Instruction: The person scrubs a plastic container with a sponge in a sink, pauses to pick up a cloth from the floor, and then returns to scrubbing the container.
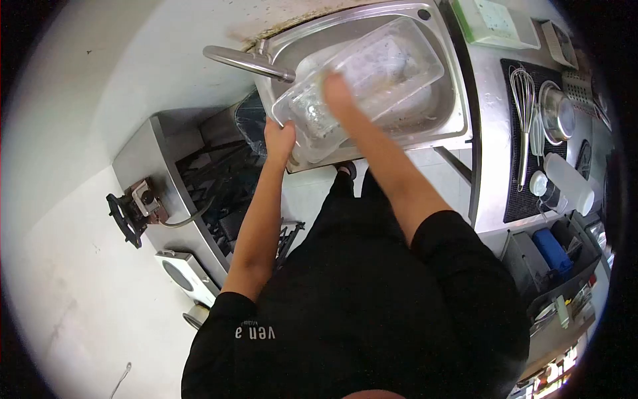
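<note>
A clear plastic container (392, 63) lies tilted in the steel sink (458, 100), with suds or water on its inner surface. My left hand (280, 138) is closed on the container's near left corner, its thumb over the rim. Over the container's left half is my right hand (337, 93), smeared by motion; its fingers and anything in them cannot be made out. The curved faucet (249, 62) reaches over the sink's left edge, its spout close to the container. Something pale and rounded shows partly beneath the container.
To the right, a steel counter (488, 146) bears a black mat with a whisk (523, 100), a metal bowl (557, 113) and plastic bottles (568, 183). A green-edged white tub (495, 25) stands behind. At left are a metal stand (166, 159) and a white scale-like device (186, 276).
</note>
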Motion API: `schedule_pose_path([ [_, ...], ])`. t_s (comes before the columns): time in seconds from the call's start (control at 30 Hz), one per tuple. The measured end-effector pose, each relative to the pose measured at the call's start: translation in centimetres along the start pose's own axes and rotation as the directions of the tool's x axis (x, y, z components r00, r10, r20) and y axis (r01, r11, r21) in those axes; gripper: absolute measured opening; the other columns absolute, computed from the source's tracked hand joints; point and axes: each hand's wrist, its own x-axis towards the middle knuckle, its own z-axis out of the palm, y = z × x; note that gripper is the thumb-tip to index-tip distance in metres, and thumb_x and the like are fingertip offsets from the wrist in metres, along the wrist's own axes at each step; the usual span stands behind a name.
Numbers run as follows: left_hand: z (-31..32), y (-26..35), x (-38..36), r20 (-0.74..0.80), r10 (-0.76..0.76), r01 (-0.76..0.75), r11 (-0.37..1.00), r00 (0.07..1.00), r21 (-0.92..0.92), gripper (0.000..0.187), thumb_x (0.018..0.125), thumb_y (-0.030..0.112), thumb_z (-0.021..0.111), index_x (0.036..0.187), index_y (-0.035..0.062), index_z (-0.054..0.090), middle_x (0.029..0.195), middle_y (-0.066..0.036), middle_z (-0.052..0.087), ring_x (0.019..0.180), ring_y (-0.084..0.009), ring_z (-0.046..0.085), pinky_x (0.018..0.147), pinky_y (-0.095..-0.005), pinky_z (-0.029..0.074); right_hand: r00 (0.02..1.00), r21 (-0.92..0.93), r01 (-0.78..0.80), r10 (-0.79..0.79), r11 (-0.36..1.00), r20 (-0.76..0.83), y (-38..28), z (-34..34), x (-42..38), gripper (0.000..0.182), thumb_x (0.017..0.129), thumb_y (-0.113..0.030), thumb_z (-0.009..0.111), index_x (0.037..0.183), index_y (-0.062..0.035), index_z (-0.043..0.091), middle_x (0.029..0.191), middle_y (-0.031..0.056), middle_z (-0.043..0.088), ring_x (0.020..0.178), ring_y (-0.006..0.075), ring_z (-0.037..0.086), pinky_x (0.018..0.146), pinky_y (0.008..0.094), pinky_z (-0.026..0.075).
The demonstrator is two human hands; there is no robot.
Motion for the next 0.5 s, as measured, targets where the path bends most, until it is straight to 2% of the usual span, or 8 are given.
schedule_pose_path([
  [0.07, -0.2, 1.3, -0.3, -0.014, 0.039, -0.038, 0.997, 0.999, 0.062, 0.037, 0.069, 0.008, 0.052, 0.105, -0.0018, 0.049, 0.1, -0.023, 0.056, 0.095, -0.0346, 0.055, 0.082, -0.0366, 0.042, 0.989, 0.168, 0.14, -0.146, 0.976, 0.023, -4.2, 1.2, -3.5, 0.034, 0.078, -0.005, 0.042, 0.11, 0.0044, 0.048, 0.102, 0.0241, 0.053, 0.087, 0.0319, 0.056, 0.078, 0.0371, 0.046],
  [0.17, 0.2, 1.3, -0.2, -0.059, 0.062, -0.055, 0.993, 0.996, 0.105, 0.036, 0.069, 0.008, 0.052, 0.103, -0.0021, 0.047, 0.097, -0.023, 0.057, 0.092, -0.0364, 0.056, 0.08, -0.0381, 0.043, 0.969, 0.004, 0.229, -0.228, 0.973, 0.092, 2.5, 2.6, 0.8, 0.031, 0.079, -0.006, 0.043, 0.108, 0.0014, 0.05, 0.101, 0.0237, 0.053, 0.09, 0.0323, 0.055, 0.076, 0.0393, 0.047],
  [0.2, 0.2, 1.0, -0.3, -0.098, 0.057, -0.048, 0.995, 0.994, 0.09, 0.036, 0.069, 0.007, 0.052, 0.103, -0.0022, 0.046, 0.094, -0.024, 0.057, 0.09, -0.0373, 0.056, 0.079, -0.0388, 0.043, 0.992, 0.126, 0.116, -0.11, 0.985, -0.053, 4.7, -3.3, 0.7, 0.029, 0.079, -0.006, 0.045, 0.106, 0.0018, 0.05, 0.1, 0.0232, 0.054, 0.09, 0.0322, 0.055, 0.075, 0.0391, 0.047],
  [0.23, 0.2, 1.3, -0.6, -0.109, 0.05, -0.041, 0.995, 0.993, 0.086, 0.036, 0.069, 0.007, 0.052, 0.103, -0.0022, 0.046, 0.094, -0.024, 0.057, 0.09, -0.0373, 0.056, 0.079, -0.0388, 0.043, 0.992, -0.078, -0.002, 0.011, 0.997, 0.122, 6.9, -8.3, 1.8, 0.024, 0.081, -0.011, 0.042, 0.097, 0.0008, 0.055, 0.1, 0.0188, 0.055, 0.093, 0.0284, 0.052, 0.081, 0.0388, 0.042],
  [0.3, 0.2, 3.1, -1.3, -0.111, 0.07, -0.054, 0.989, 0.991, 0.135, 0.035, 0.069, 0.007, 0.052, 0.102, -0.0021, 0.043, 0.089, -0.024, 0.058, 0.086, -0.0384, 0.057, 0.076, -0.0397, 0.044, 0.946, -0.386, 0.121, -0.224, 0.914, -0.234, 15.7, -6.9, 5.2, 0.019, 0.077, -0.01, 0.045, 0.086, -0.0007, 0.059, 0.097, 0.0158, 0.055, 0.092, 0.0272, 0.053, 0.076, 0.038, 0.045],
  [0.4, 0.1, 4.5, -2.2, -0.157, 0.09, -0.066, 0.986, 0.984, 0.155, 0.031, 0.07, 0.005, 0.052, 0.099, -0.0023, 0.043, 0.086, -0.024, 0.058, 0.082, -0.0395, 0.057, 0.072, -0.0403, 0.044, 0.958, -0.341, 0.175, -0.24, 0.924, -0.158, 16.2, -9.5, 6.8, 0.018, 0.076, -0.009, 0.045, 0.084, -0.0021, 0.06, 0.098, 0.0159, 0.055, 0.092, 0.0265, 0.053, 0.073, 0.0379, 0.047],
  [0.47, 0.6, 3.9, -2.7, -0.203, 0.078, -0.055, 0.992, 0.976, 0.116, 0.027, 0.071, 0.004, 0.052, 0.096, -0.0021, 0.043, 0.084, -0.023, 0.058, 0.079, -0.0366, 0.058, 0.071, -0.0387, 0.044, 0.98, -0.243, -0.012, -0.037, 0.97, -0.196, 13.5, -11.0, 5.4, 0.018, 0.077, -0.009, 0.046, 0.083, -0.0031, 0.061, 0.097, 0.014, 0.057, 0.088, 0.0264, 0.056, 0.072, 0.0383, 0.049],
  [0.5, 0.9, 3.6, -3.0, -0.235, 0.078, -0.061, 0.995, 0.969, 0.076, 0.023, 0.071, 0.003, 0.053, 0.093, -0.0018, 0.043, 0.081, -0.021, 0.057, 0.076, -0.0337, 0.058, 0.069, -0.0371, 0.044, 0.982, -0.247, -0.012, -0.035, 0.969, -0.185, 14.1, -10.0, 5.1, 0.018, 0.077, -0.009, 0.046, 0.083, -0.0031, 0.061, 0.097, 0.014, 0.057, 0.088, 0.0264, 0.056, 0.072, 0.0383, 0.049],
])
